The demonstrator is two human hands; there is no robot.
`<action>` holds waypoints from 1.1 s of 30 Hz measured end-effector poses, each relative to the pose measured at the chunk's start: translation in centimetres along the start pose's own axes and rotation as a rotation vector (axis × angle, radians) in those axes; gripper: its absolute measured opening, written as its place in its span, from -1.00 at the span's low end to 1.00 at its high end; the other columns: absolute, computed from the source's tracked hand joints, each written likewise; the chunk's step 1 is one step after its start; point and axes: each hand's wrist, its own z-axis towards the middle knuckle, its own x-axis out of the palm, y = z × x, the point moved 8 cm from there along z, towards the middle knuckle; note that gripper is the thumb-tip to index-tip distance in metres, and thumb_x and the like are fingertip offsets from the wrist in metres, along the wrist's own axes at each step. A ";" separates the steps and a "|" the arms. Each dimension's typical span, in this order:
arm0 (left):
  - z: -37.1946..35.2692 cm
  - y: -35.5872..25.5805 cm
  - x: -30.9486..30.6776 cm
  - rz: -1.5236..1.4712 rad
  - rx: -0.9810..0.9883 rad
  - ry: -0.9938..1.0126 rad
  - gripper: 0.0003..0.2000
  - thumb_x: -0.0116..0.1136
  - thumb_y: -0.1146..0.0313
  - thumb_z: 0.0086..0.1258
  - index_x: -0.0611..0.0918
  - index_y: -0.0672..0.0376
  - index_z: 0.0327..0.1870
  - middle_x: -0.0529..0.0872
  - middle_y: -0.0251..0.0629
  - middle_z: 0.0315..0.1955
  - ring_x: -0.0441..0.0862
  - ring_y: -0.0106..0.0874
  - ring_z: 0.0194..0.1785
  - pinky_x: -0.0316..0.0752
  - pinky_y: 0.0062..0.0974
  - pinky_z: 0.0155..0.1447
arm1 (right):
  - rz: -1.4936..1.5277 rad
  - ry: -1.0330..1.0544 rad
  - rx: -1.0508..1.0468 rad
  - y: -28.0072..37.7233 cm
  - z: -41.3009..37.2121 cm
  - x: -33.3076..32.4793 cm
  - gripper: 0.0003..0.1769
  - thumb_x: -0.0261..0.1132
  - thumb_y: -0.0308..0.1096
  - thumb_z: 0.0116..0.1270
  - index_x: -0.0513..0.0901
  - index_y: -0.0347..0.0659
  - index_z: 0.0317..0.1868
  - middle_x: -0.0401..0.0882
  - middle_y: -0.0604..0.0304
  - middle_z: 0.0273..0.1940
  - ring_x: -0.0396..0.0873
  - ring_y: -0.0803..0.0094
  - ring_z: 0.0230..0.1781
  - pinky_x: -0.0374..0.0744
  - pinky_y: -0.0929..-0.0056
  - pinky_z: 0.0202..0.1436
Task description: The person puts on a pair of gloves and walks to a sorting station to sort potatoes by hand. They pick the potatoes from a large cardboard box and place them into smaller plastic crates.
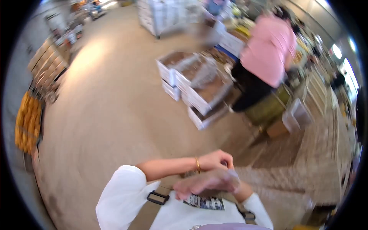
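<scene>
My left hand, bare with a gold bracelet at the wrist, reaches in from the left. Its fingers are closed at the right wrist, on something too small to make out. Just below it, my right hand points left across my chest, its fingers stretched out and blurred. A thin, translucent glove seems to cover it, loose near the wrist. Nothing shows gripped in that hand. Behind both hands are my white top and dark strap buckles.
White crates stand on the floor ahead. A person in a pink top bends beside them. A wooden table is at right, with a clear plastic container near it. Yellow sacks lie at left.
</scene>
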 end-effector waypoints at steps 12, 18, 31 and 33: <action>0.9 -0.6 2.6 -0.512 -0.178 0.314 -0.87 0.14 0.59 0.32 0.57 0.30 -0.13 0.53 -0.45 -0.57 0.26 -0.80 -0.72 0.13 -0.73 -0.67 | 0.046 0.211 -0.575 5.7 -0.2 2.8 -0.27 0.08 0.21 0.45 0.45 -0.36 0.22 0.47 -0.27 0.02 0.55 -0.38 -0.05 0.29 -0.66 0.05; 1.8 -2.8 5.1 -0.589 -0.185 0.361 -0.81 0.13 0.61 0.28 0.51 0.17 -0.12 0.51 -0.48 -0.52 0.22 -0.80 -0.73 0.06 -0.80 -0.71 | 0.044 0.205 -0.490 5.5 0.7 3.1 -0.35 0.17 -0.03 0.38 0.37 -0.35 0.29 0.47 -0.14 0.10 0.53 -0.11 0.04 0.39 -0.30 0.08; -3.3 -6.0 -8.2 -0.699 0.317 -0.326 -0.72 0.07 0.25 0.61 0.50 0.15 0.21 0.52 -0.39 -0.36 0.39 -0.60 -0.49 0.48 -0.44 -0.20 | -0.560 -0.995 0.168 0.7 -4.7 -10.6 -0.18 0.39 -0.55 0.22 0.22 -0.33 0.46 0.48 0.13 0.26 0.50 0.47 0.21 0.58 0.47 0.14; -3.9 -5.4 -10.3 -0.689 0.342 -0.339 -0.68 0.03 0.23 0.63 0.51 0.21 0.25 0.50 -0.38 -0.37 0.45 -0.57 -0.41 0.54 -0.40 -0.09 | -0.686 -1.062 0.228 -0.5 -5.6 -11.8 -0.49 0.28 -0.57 0.34 0.44 -0.32 0.30 0.58 0.21 0.02 0.58 0.55 0.02 0.58 0.53 0.09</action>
